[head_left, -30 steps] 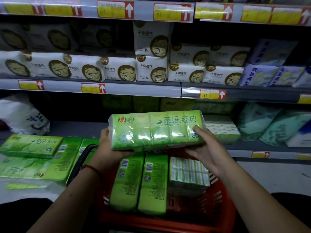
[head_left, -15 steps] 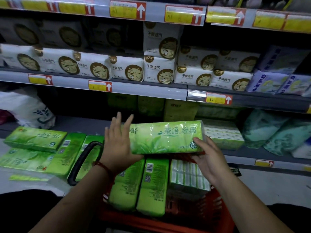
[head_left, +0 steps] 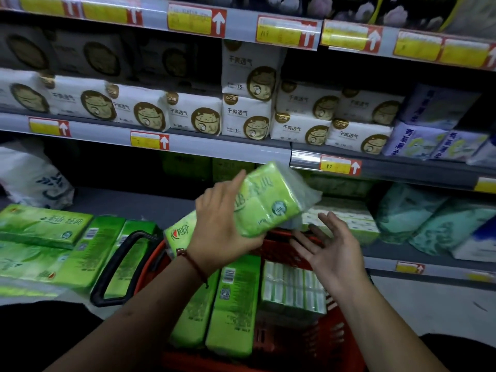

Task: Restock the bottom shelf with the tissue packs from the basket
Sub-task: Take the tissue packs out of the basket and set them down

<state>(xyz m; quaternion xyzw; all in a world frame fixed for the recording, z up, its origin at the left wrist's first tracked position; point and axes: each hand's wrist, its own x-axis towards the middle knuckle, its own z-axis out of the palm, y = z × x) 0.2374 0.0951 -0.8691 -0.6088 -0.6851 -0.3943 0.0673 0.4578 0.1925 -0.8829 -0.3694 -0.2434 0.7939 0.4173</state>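
Note:
My left hand (head_left: 218,229) grips a long green tissue pack (head_left: 264,201) around its middle and holds it tilted, its right end raised toward the bottom shelf (head_left: 128,202). My right hand (head_left: 328,245) hovers just below and to the right of the pack, palm up, fingers spread, holding nothing. Under both hands stands a red basket (head_left: 341,339) with a black handle (head_left: 118,267). In it stand green tissue packs (head_left: 233,310) upright, beside a white-and-green pack (head_left: 294,288).
Several green packs (head_left: 45,245) lie on the bottom shelf at the left, near a white bag (head_left: 32,178). Teal and white-green packs (head_left: 434,221) fill the shelf's right side. The shelf above (head_left: 214,149) holds white packs with cat logos.
My right hand has let go of the pack and opened below it. My left hand now holds the pack alone and has tipped its right end up toward the shelf.

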